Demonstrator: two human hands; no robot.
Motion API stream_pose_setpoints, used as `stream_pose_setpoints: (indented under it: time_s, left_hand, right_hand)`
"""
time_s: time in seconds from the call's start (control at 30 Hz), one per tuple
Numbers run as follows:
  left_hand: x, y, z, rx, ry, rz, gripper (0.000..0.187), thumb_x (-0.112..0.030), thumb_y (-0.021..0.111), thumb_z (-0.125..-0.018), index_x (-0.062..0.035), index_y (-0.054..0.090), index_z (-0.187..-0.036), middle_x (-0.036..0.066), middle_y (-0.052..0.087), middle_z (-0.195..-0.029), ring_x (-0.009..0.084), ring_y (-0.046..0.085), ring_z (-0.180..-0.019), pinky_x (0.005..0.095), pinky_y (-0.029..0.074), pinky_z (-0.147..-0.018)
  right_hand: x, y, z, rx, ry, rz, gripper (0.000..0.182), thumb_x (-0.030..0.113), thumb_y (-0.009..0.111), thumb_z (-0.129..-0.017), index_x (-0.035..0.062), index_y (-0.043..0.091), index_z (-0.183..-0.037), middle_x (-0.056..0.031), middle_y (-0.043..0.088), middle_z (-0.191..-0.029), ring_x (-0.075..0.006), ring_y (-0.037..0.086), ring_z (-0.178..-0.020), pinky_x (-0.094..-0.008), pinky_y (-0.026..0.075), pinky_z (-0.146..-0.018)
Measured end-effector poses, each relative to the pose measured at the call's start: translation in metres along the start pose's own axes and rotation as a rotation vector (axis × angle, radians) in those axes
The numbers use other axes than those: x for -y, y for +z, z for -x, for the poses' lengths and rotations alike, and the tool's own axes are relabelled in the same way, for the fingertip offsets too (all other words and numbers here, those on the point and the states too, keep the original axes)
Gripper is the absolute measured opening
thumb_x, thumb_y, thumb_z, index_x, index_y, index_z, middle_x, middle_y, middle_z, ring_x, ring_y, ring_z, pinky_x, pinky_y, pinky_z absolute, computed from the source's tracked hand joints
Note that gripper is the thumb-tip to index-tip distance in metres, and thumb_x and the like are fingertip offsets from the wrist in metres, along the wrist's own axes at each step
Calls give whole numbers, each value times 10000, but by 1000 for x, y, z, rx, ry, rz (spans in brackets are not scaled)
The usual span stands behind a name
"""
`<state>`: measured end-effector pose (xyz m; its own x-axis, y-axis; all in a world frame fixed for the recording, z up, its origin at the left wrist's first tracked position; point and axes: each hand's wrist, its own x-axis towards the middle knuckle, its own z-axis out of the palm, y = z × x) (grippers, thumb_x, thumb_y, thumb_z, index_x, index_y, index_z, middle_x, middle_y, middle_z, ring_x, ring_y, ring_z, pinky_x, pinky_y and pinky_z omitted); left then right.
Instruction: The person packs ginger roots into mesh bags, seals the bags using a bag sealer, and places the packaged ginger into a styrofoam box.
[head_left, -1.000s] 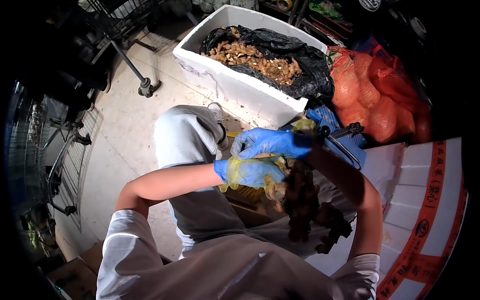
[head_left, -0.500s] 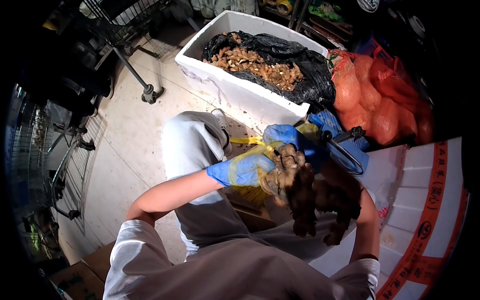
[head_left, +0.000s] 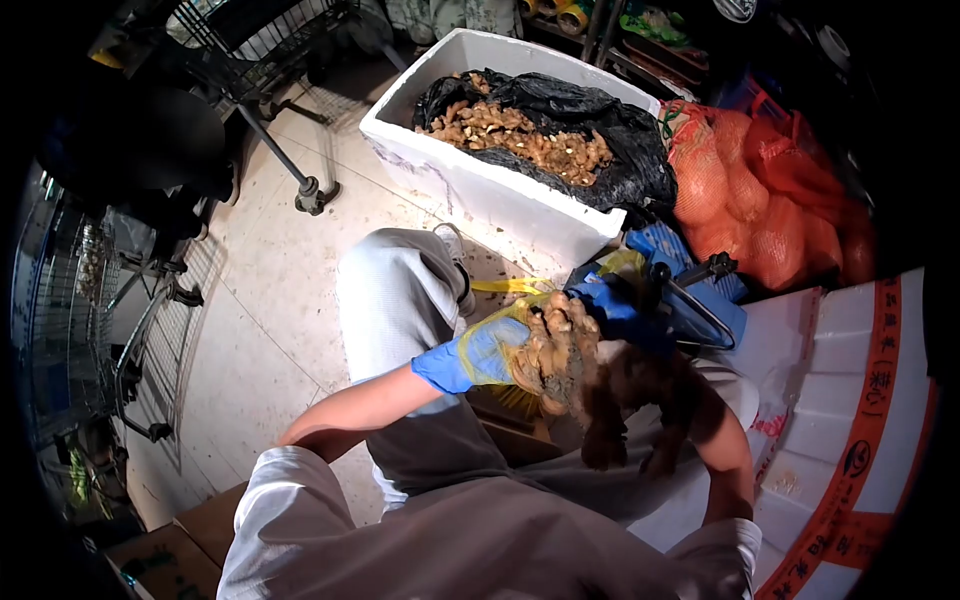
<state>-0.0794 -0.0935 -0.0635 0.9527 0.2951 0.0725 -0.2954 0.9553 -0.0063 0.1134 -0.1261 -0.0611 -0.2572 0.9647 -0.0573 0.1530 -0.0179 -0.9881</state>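
My left hand [head_left: 490, 350], in a blue glove with a yellow mesh bag [head_left: 482, 335] stretched over it, grips the left end of a large knobbly ginger root [head_left: 555, 345]. Loose yellow mesh hangs below that hand, and a yellow strip [head_left: 500, 285] sticks out above it. My right hand [head_left: 615, 300], also blue-gloved, is at the far side of the root with its fingers against it. Shadow and the root hide part of that hand. Dark lobes of the root hang down to the right over my lap.
Ahead stands a white foam box [head_left: 500, 205] lined with black plastic [head_left: 630, 150], holding ginger pieces [head_left: 510, 135]. Red mesh sacks [head_left: 750, 200] lean at its right. White cartons with red tape [head_left: 840, 430] lie at my right. Wire carts [head_left: 265, 50] stand on the left.
My right hand has moved right and down from the mesh beside my left hand to the root's far side. More of the root's lighter surface shows. The view has shifted slightly.
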Motion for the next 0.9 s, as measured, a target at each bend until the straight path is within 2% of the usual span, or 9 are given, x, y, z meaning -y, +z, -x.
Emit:
stream_pose_setpoints:
  time_s: [0.13, 0.23, 0.37, 0.47, 0.53, 0.6, 0.7, 0.83, 0.9]
  left_hand:
    - [-4, 41, -7, 61, 204, -86, 311, 7, 491, -736, -54, 421, -1033, 64, 417, -1030, 83, 466, -863, 193, 417, -760]
    - [-8, 32, -6, -20, 164, 534, 267, -120, 422, -807, -81, 436, -1071, 41, 494, -952, 110, 485, -884, 227, 416, -786]
    - [-14, 2, -12, 20, 446, -203, 307, -223, 347, -846, -72, 430, -1100, 44, 511, -974, 172, 500, -918, 318, 399, -835]
    - [-22, 12, -22, 8, 569, -289, 306, -191, 371, -834, -51, 417, -1102, 71, 496, -1030, 213, 500, -934, 342, 402, -841]
    - [-32, 2, -21, -83, 611, -287, 368, -276, 301, -852, -43, 388, -1123, 121, 452, -1106, 257, 468, -978, 409, 375, -856]
    - [-36, 10, -16, -102, 567, -235, 351, -251, 315, -849, -40, 390, -1118, 110, 451, -1114, 251, 458, -1004, 400, 376, -864]
    - [-36, 18, -15, -149, 656, -445, 508, -142, 584, -651, -22, 384, -1102, 118, 476, -1029, 209, 519, -907, 331, 450, -780]
    - [-37, 12, -6, -134, 729, -554, 547, -183, 640, -597, -14, 398, -1057, 122, 482, -1008, 239, 526, -894, 358, 470, -760]
    - [-34, 8, -3, -173, 740, -475, 509, -213, 620, -625, -8, 411, -1040, 121, 500, -963, 229, 536, -858, 342, 481, -731]
  right_hand:
    - [12, 24, 38, -302, 92, -427, 255, 237, 414, -832, 39, 473, -982, -55, 510, -868, -125, 497, -782, -255, 413, -699]
    - [10, 41, 35, -351, 211, -901, 260, 233, 392, -837, 46, 456, -1007, -59, 505, -897, -143, 501, -809, -272, 416, -716]
    - [-33, 55, 31, -207, 298, -1285, 269, 227, 364, -844, 56, 432, -1039, -65, 499, -936, -167, 506, -846, -295, 420, -738]
    - [14, 68, 33, -267, 170, -1420, 280, 237, 353, -852, 41, 417, -1042, -63, 502, -923, -165, 512, -813, -276, 443, -689]
    - [50, 73, 22, -408, 592, -1650, 146, 201, 463, -827, 70, 455, -890, 7, 425, -677, -64, 407, -541, -187, 351, -458]
    - [34, 81, 24, -65, 376, -1635, 91, 172, 451, -832, 82, 452, -824, 6, 389, -645, -60, 388, -524, -180, 328, -431]
    - [42, 82, 29, -213, 366, -1617, 63, 143, 437, -836, 83, 452, -828, 7, 381, -636, -63, 378, -513, -177, 318, -420]
    - [41, 80, 37, -282, 72, -1448, 330, 209, 476, -778, 26, 440, -1050, -97, 461, -1068, -203, 392, -1058, -396, 230, -956]
    - [52, 86, 37, -368, 153, -1531, 311, 199, 493, -768, 17, 452, -1016, -97, 483, -1017, -230, 404, -1041, -435, 228, -953]
